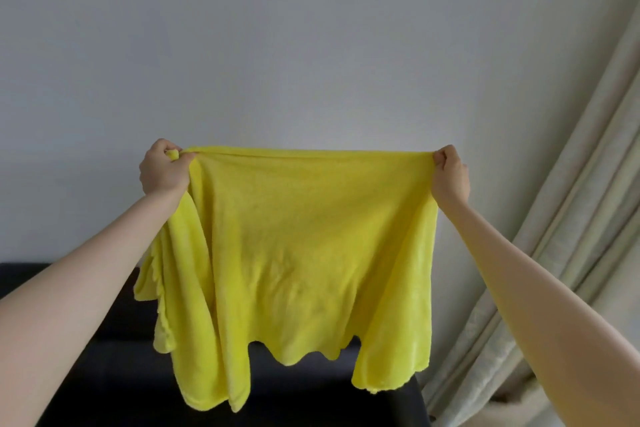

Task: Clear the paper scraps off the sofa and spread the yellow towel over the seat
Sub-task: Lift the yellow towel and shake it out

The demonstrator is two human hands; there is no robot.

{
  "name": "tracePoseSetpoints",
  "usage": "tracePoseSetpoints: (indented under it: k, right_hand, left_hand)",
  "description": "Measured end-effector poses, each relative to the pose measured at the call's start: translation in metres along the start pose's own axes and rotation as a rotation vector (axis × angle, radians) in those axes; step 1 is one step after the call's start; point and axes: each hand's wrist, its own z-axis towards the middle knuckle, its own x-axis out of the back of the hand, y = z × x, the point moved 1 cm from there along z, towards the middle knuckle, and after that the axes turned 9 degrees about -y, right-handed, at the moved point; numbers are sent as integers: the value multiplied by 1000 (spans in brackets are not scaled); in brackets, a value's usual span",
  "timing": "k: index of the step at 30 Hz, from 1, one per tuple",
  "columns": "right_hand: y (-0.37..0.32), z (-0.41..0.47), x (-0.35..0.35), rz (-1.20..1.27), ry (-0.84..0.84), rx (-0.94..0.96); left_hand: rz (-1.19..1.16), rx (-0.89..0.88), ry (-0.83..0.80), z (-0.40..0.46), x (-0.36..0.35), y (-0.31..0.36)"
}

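The yellow towel (pixel 304 253) hangs spread out in the air in front of me, its top edge stretched level. My left hand (pixel 163 170) grips the top left corner, with extra cloth bunched below it. My right hand (pixel 449 172) pinches the top right corner. Below and behind the towel is the dark sofa (pixel 114 374); the towel's lower edge dangles over it and hides much of the seat. No paper scraps show on the visible part of the sofa.
A plain pale wall (pixel 311 45) fills the background. Cream curtains (pixel 561 253) hang at the right, reaching down beside the sofa's right end.
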Motion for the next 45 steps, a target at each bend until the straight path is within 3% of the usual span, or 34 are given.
tracePoseSetpoints:
  k: [4,6,9,12,19,21,24,29,35,41,45]
  right_hand:
    - [-6,-8,-6,105,-120,45]
    - [-18,-21,-17,118,-251,121]
    - [-49,-44,-42,94,-477,299]
    - [-83,-64,-63,81,-620,415]
    - [-113,-68,-60,210,-701,428]
    - [-108,-66,-56,238,-730,374]
    - [-92,-65,-52,204,-777,263]
    - [-56,-69,-59,-205,-871,278]
    - [-15,-93,-83,-89,-1081,113]
    - [17,-110,-100,-405,-1208,13]
    - [24,-100,-98,-233,-1188,-19]
  left_hand:
    - [86,87,-120,4,-1,-3]
    - [221,95,-355,-3,-10,1]
    - [320,-113,-779,-37,-39,20]
    - [355,-214,-1053,-77,-67,37]
    - [239,-234,-1148,-102,-95,32]
    - [171,-247,-1119,-102,-96,32]
    - [94,-242,-941,-96,-92,35]
    - [21,-302,-568,-87,-80,60]
    - [-62,-399,-403,-81,-76,83]
    - [-153,-252,-200,-53,-59,79]
    - [-137,-133,-110,-27,-42,65]
